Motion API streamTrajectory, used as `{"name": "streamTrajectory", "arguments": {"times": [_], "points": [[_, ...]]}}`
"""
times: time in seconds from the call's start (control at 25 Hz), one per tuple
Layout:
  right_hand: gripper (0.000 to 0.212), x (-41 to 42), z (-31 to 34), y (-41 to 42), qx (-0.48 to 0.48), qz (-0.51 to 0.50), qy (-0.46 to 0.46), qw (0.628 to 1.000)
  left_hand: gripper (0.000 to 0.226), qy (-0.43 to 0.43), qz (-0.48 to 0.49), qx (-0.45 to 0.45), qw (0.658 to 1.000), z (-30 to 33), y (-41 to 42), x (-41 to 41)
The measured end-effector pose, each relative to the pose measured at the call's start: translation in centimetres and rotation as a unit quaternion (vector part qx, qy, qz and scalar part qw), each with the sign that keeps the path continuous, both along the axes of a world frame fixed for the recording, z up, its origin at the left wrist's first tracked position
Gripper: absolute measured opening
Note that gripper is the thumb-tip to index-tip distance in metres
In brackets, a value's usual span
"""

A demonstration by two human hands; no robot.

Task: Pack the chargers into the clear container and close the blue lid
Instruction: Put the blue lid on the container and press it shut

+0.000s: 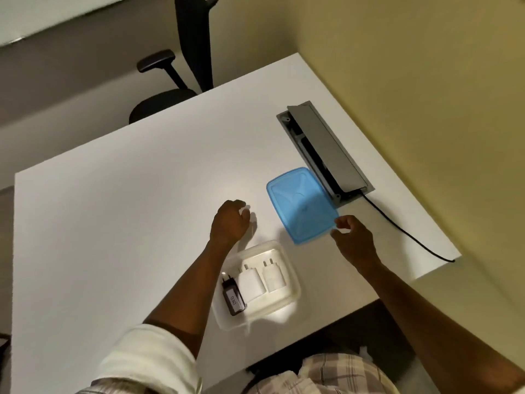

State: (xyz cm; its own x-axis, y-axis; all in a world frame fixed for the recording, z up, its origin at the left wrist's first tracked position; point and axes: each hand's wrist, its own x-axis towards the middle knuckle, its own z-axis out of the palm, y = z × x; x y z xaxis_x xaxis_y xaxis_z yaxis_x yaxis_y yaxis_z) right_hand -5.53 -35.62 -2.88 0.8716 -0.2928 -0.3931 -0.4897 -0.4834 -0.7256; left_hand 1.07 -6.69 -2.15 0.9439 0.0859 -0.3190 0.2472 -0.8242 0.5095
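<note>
Three chargers in the tub, lid still off, both hands out over the worktop (113, 209).

Head view: the clear container (284, 297) sits by the worktop's near edge with a black charger (233, 297) and two white chargers (251, 282) (273, 275) lying side by side inside. The blue lid (301, 204) lies flat near the right edge, beside the open cable hatch (326, 149). Left hand (230, 220) has its fingers curled around something small and white, can't tell what. Right hand (353, 236) is at the lid's near corner, fingers loosely curled, can't tell if touching.
</note>
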Motion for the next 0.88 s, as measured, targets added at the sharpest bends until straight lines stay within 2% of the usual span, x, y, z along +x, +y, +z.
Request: {"name": "streamTrajectory", "arguments": {"times": [0.12,0.24,0.32,0.44,0.64,0.72,0.88], "points": [[0.035,0.6,-1.6,-1.9,0.079,-0.043,0.080,0.993,0.042,0.048,-0.028,-0.020,0.998,-0.7,-2.7,2.8],[0.036,1.4,-2.7,-2.8,0.168,-0.112,0.156,0.967,0.057,0.067,-0.072,-0.014,0.995,-1.4,-4.4,5.5],[0.027,1.9,-3.3,-3.0,0.211,-0.142,0.181,0.950,0.063,0.070,-0.126,0.006,0.990,-1.7,-5.0,7.2],[0.005,2.9,-4.1,-2.8,0.263,-0.161,0.196,0.931,0.059,0.094,-0.165,0.041,0.981,-2.3,-5.6,10.0],[0.006,5.3,-4.4,-1.9,0.278,-0.165,0.172,0.931,0.049,0.148,-0.160,0.071,0.973,-3.7,-6.6,12.1],[0.007,6.0,-4.6,-1.7,0.276,-0.162,0.172,0.932,0.047,0.141,-0.149,0.074,0.976,-4.1,-6.7,12.1],[0.024,6.6,-4.1,-1.2,0.240,-0.152,0.156,0.946,0.044,0.107,-0.119,0.054,0.986,-3.7,-6.0,11.7]]}}
